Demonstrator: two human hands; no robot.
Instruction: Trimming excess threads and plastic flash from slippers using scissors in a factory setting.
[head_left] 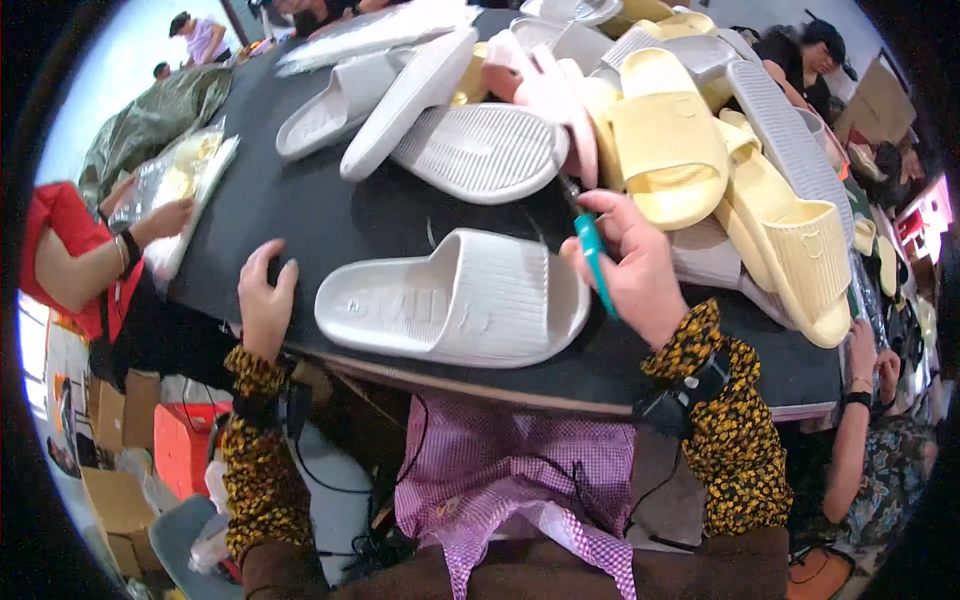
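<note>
A pale grey slide slipper (440, 305) lies sole down near the table's front edge, its toe to the right. Just left of its heel is my left hand (266, 300), open, fingers apart and nothing in them. My right hand (635, 265) is closed round teal-handled nippers (592, 250), held above the slipper's toe end. Their dark metal tip points away from me, beside an upturned grey slipper (480, 150). Whether the blades are apart is too small to tell.
Yellow slippers (670, 130) and grey ones pile up on the dark table (250, 180) at the right and back. A pink slipper (545, 90) stands among them. At the left, a co-worker in red (70, 250) handles clear plastic bags (185, 190). Another co-worker's arm (850, 430) is at the right.
</note>
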